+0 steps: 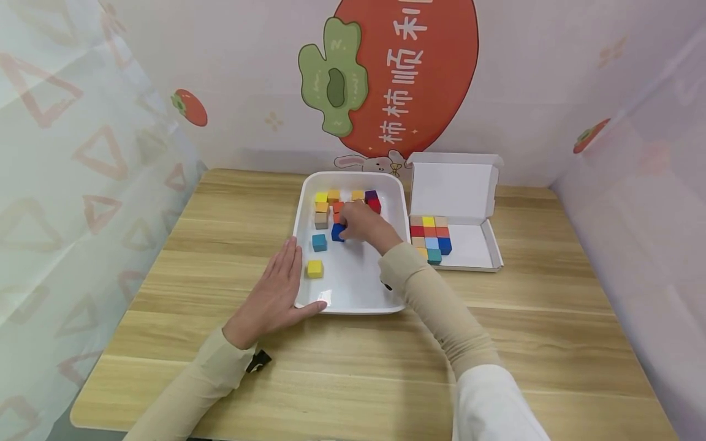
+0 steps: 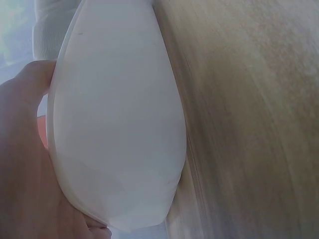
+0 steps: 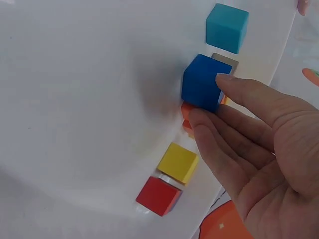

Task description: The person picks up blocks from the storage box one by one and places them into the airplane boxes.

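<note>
Your right hand (image 1: 364,222) pinches the blue cube (image 3: 202,82) between thumb and fingertips, its faces smooth and edges crisp, over the tray (image 1: 355,278); you cannot tell from these views whether its underside touches the floor of the tray. Your left hand (image 1: 276,291) is spread wide, fingers straight along the tray's rim and thumb splayed at the corner nearest you. The tray is glossy white, rounded at the corners, with a smooth curved wall under your left hand. Between your hands sits the teal cube (image 1: 319,242), and just right of your left fingers lies the yellow cube (image 1: 315,269). Left of your right hand stands the tan cube (image 1: 322,220); beyond it, slightly to the right, is the red cube (image 1: 375,206). To the right of your right hand is a thin-walled white box (image 1: 469,248), lid raised, with coloured cubes packed in rows. Under it all, the worktop (image 1: 529,343) shows pale, streaky wood grain.
</note>
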The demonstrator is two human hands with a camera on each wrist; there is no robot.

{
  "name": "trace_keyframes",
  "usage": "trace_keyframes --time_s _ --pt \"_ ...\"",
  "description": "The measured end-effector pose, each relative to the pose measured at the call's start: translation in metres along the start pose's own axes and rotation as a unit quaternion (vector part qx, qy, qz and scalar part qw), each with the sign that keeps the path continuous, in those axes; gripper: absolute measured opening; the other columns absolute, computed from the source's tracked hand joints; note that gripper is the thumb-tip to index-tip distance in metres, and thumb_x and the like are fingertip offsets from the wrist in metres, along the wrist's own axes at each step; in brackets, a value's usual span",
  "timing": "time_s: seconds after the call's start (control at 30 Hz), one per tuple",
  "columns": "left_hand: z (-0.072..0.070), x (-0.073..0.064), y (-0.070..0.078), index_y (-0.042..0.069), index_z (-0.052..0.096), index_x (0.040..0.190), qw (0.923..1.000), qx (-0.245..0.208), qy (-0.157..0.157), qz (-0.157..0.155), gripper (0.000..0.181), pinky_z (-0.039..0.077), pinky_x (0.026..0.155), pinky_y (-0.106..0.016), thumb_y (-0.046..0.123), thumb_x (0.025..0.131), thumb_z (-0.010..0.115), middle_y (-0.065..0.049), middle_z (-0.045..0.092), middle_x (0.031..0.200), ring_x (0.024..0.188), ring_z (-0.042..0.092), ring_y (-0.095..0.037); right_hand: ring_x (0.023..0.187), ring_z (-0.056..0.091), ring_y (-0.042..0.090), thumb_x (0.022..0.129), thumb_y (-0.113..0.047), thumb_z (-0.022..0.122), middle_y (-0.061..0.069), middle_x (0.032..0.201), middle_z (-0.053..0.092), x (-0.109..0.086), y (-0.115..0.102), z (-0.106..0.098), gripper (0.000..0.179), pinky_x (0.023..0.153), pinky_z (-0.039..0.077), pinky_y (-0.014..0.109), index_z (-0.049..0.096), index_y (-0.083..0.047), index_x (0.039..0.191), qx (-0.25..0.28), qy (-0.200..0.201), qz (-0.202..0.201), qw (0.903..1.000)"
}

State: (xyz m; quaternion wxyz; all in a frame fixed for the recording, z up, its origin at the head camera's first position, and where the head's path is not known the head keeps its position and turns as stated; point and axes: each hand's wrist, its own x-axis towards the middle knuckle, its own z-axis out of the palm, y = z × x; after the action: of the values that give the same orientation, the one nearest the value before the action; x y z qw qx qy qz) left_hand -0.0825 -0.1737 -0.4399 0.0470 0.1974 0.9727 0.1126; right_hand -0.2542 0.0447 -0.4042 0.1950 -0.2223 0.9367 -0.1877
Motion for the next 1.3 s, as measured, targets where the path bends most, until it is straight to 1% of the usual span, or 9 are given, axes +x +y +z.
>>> trace_keyframes --time_s 0.2,0.3,0.5,0.67,0.8,0.97,1.1,1.3 --pt "0.001 -0.001 -0.001 -0.005 0.007 0.167 1.0000 0.001 0.004 0.001 0.124 0.016 0.134 -0.056 0.082 0.091 0.053 -0.020 -0.007 0.178 0.167 -0.001 -0.038 0.102 0.062 0.021 0.096 -0.023 0.080 0.003 0.104 0.070 -0.006 0.001 -0.009 0.028 0.097 0.061 0.033 0.074 -0.012 0.121 -0.008 -0.018 0.004 0.9998" --pt "0.001 -0.001 -0.001 -0.005 0.006 0.167 1.0000 0.001 0.004 -0.001 0.125 0.016 0.134 -0.056 0.082 0.091 0.053 -0.020 -0.008 0.178 0.167 -0.002 -0.038 0.101 0.065 0.021 0.095 -0.024 0.081 0.003 0.105 0.071 -0.010 0.003 -0.015 0.028 0.095 0.062 0.034 0.076 -0.012 0.120 0.000 -0.020 0.005 0.9998" --pt "0.001 0.000 -0.001 -0.005 0.005 0.167 1.0000 -0.004 0.004 -0.001 0.124 0.015 0.134 -0.057 0.081 0.092 0.053 -0.020 -0.008 0.178 0.167 -0.002 -0.039 0.100 0.066 0.020 0.092 -0.025 0.084 0.001 0.105 0.074 -0.019 0.013 -0.024 0.029 0.095 0.062 0.032 0.079 -0.015 0.118 0.009 -0.012 -0.002 0.9999" --pt "0.002 0.000 -0.001 -0.005 0.005 0.167 1.0000 -0.001 0.000 -0.003 0.125 0.015 0.134 -0.057 0.082 0.091 0.052 -0.020 -0.008 0.178 0.167 -0.002 -0.039 0.099 0.065 0.022 0.092 -0.025 0.084 0.005 0.104 0.074 -0.032 0.016 -0.040 0.026 0.091 0.062 0.033 0.080 -0.011 0.114 0.011 0.019 -0.026 0.9994" --pt "0.002 0.000 -0.001 -0.004 0.006 0.168 1.0000 -0.003 -0.001 -0.007 0.125 0.015 0.134 -0.058 0.082 0.091 0.052 -0.019 -0.008 0.179 0.167 -0.002 -0.039 0.098 0.068 0.025 0.092 -0.024 0.084 0.009 0.105 0.075 -0.049 0.016 -0.062 0.027 0.091 0.063 0.037 0.079 -0.007 0.113 0.014 0.048 -0.042 0.9978" --pt "0.002 0.001 -0.001 -0.005 0.006 0.167 1.0000 -0.003 0.002 -0.005 0.125 0.015 0.134 -0.057 0.081 0.091 0.053 -0.020 -0.008 0.178 0.167 -0.002 -0.038 0.098 0.070 0.024 0.091 -0.023 0.085 0.009 0.109 0.076 -0.077 0.028 -0.086 0.030 0.091 0.064 0.039 0.078 -0.007 0.116 0.025 0.077 -0.046 0.9956" --pt "0.002 0.001 0.000 -0.005 0.006 0.167 1.0000 -0.002 0.002 -0.001 0.124 0.015 0.134 -0.056 0.081 0.092 0.053 -0.020 -0.007 0.178 0.167 -0.002 -0.038 0.095 0.071 0.022 0.090 -0.023 0.086 0.007 0.106 0.077 -0.101 0.049 -0.095 0.031 0.088 0.065 0.040 0.079 -0.010 0.118 0.022 0.097 -0.036 0.9944" --pt "0.002 0.001 -0.001 -0.006 0.005 0.167 1.0000 -0.002 0.004 0.002 0.124 0.016 0.134 -0.056 0.080 0.092 0.054 -0.020 -0.007 0.178 0.167 -0.002 -0.038 0.097 0.072 0.024 0.090 -0.022 0.085 0.009 0.106 0.079 -0.140 0.092 -0.095 0.028 0.090 0.065 0.045 0.080 -0.009 0.114 0.013 0.115 -0.022 0.9931"
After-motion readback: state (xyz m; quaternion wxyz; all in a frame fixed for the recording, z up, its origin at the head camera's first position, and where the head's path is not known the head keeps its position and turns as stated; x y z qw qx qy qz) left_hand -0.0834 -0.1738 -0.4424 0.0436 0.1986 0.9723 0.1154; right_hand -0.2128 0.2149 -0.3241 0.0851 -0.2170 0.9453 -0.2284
